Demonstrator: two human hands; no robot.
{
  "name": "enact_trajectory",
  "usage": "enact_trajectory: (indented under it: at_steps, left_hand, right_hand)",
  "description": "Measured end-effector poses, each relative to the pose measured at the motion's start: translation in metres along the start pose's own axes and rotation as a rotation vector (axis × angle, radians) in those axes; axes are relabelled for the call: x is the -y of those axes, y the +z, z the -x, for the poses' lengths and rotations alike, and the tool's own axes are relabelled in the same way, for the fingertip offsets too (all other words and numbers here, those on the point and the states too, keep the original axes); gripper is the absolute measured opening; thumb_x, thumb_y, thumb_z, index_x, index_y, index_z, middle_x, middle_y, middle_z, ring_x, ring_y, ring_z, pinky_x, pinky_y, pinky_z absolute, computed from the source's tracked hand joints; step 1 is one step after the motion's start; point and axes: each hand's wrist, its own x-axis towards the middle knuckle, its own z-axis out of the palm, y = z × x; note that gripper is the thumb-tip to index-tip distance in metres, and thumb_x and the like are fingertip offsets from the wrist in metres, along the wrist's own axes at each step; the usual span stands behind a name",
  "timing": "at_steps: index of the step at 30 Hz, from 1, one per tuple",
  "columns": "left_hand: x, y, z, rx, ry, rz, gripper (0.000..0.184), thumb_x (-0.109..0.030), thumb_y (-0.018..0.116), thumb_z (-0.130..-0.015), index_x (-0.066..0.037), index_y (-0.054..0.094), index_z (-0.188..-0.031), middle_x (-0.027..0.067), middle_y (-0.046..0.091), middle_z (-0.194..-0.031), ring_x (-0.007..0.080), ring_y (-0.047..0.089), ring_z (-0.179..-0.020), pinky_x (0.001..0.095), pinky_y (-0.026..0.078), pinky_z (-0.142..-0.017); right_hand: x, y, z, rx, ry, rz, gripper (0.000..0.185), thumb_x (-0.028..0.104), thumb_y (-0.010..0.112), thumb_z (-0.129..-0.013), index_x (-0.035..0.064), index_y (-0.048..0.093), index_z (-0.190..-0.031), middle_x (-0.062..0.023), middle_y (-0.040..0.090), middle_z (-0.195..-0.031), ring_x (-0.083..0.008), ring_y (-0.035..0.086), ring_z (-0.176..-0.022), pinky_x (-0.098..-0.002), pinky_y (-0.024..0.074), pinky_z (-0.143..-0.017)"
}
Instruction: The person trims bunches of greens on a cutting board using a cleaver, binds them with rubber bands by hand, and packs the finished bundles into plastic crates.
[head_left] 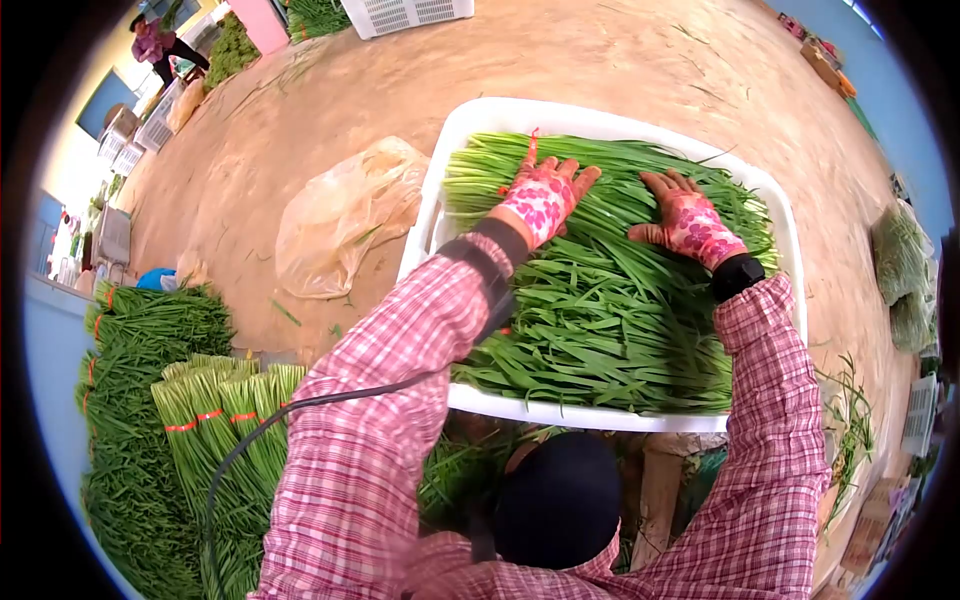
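Note:
A white plastic crate (620, 415) stands in front of me, filled with long green leafy stalks (610, 320) in bundles. My left hand (545, 200), in a pink flowered fingerless glove, lies on the stalks near the crate's upper left, fingers spread, beside a red band. To its right my right hand (690, 220), gloved alike, rests on the leaves with its fingers apart. Neither hand is closed round anything. The pale stalk ends point left in the crate.
A crumpled clear plastic bag (345, 220) lies left of the crate. Red-banded green bundles (220, 420) stand at lower left. Another white crate (410, 12) is at the top. A person (160, 48) bends at far upper left. A black cable crosses my left sleeve.

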Motion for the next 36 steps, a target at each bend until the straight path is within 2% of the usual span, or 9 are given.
enact_trajectory:
  at_steps: [2,8,11,17,21,24,27,31,36]
  left_hand:
    - [0.001,0.004,-0.003,0.01,-0.022,-0.003,0.095,-0.03,0.08,-0.076,-0.014,0.026,-0.152,0.0128,0.046,-0.143,0.0328,0.045,-0.133,0.0561,0.012,-0.118]
    - [0.0,-0.005,-0.015,0.179,-0.051,0.029,0.106,-0.034,0.084,-0.07,-0.013,0.022,-0.154,0.0145,0.046,-0.143,0.0343,0.046,-0.131,0.0604,0.008,-0.117]
    - [0.007,0.012,-0.008,-0.002,0.041,0.085,0.108,-0.033,0.084,-0.069,-0.014,0.02,-0.154,0.0158,0.044,-0.144,0.0355,0.044,-0.133,0.0616,0.007,-0.117]
    - [-0.007,-0.003,0.01,-0.053,0.094,0.278,0.095,-0.034,0.073,-0.08,-0.015,0.018,-0.155,0.0158,0.025,-0.157,0.0375,0.03,-0.142,0.0655,0.005,-0.115]
    - [-0.019,0.011,-0.004,0.019,0.069,0.123,0.088,-0.048,0.063,-0.087,-0.02,0.016,-0.156,0.0135,0.02,-0.16,0.0383,0.023,-0.145,0.0701,0.015,-0.109]
    - [-0.03,0.014,-0.013,0.128,0.005,0.002,0.086,-0.05,0.058,-0.091,-0.022,0.01,-0.157,0.0121,0.014,-0.162,0.0375,0.02,-0.147,0.0692,0.021,-0.107]
    - [-0.029,0.022,-0.034,0.219,-0.036,0.015,0.086,-0.05,0.058,-0.091,-0.023,0.01,-0.157,0.0107,0.013,-0.162,0.037,0.018,-0.147,0.0671,0.02,-0.109]
    - [-0.028,0.018,-0.033,0.221,-0.051,0.063,0.085,-0.049,0.059,-0.091,-0.024,0.011,-0.157,0.0102,0.014,-0.162,0.0369,0.016,-0.148,0.0656,0.016,-0.112]
    - [-0.026,0.02,-0.034,0.149,-0.047,0.096,0.084,-0.043,0.061,-0.09,-0.021,0.014,-0.156,0.0122,0.017,-0.161,0.0376,0.019,-0.147,0.0654,0.017,-0.112]
  right_hand:
    - [0.005,-0.01,0.0,0.009,0.046,0.053,0.099,0.069,0.068,-0.073,0.0072,0.04,-0.145,-0.016,0.044,-0.147,-0.0373,0.029,-0.143,-0.0505,0.0212,-0.117]
    - [0.014,-0.036,-0.001,0.042,0.017,0.268,0.088,0.064,0.071,-0.073,0.0024,0.052,-0.134,-0.0208,0.054,-0.131,-0.0396,0.042,-0.131,-0.0508,0.0295,-0.111]
    - [0.0,-0.034,0.003,0.048,0.046,0.026,0.083,0.06,0.072,-0.074,-0.0006,0.056,-0.128,-0.0229,0.056,-0.127,-0.0396,0.048,-0.125,-0.0453,0.0402,-0.103]
    - [-0.031,-0.002,0.024,-0.075,-0.005,-0.225,0.096,0.066,0.063,-0.081,0.0045,0.033,-0.148,-0.0224,0.037,-0.149,-0.04,0.037,-0.137,-0.0438,0.0338,-0.112]
    - [-0.041,0.01,0.034,-0.095,-0.137,-0.018,0.1,0.074,0.058,-0.078,0.009,0.031,-0.15,-0.0202,0.036,-0.151,-0.041,0.028,-0.142,-0.054,0.0247,-0.114]
    - [-0.052,0.028,0.028,-0.083,-0.17,-0.014,0.1,0.074,0.057,-0.079,0.0104,0.028,-0.151,-0.0209,0.035,-0.151,-0.0419,0.032,-0.139,-0.0543,0.0272,-0.113]
    - [-0.066,0.045,0.007,-0.055,-0.153,-0.016,0.097,0.068,0.06,-0.08,0.0096,0.029,-0.151,-0.023,0.036,-0.149,-0.0435,0.036,-0.135,-0.0513,0.0321,-0.111]
    - [-0.058,0.011,0.016,0.03,-0.076,-0.273,0.104,0.077,0.054,-0.079,0.0109,0.024,-0.153,-0.0214,0.027,-0.156,-0.0418,0.023,-0.144,-0.0529,0.0215,-0.116]
    - [-0.045,0.012,0.039,0.058,-0.142,0.123,0.097,0.067,0.062,-0.08,0.0186,0.024,-0.154,-0.0165,0.024,-0.158,-0.0403,0.02,-0.146,-0.0571,0.0202,-0.115]
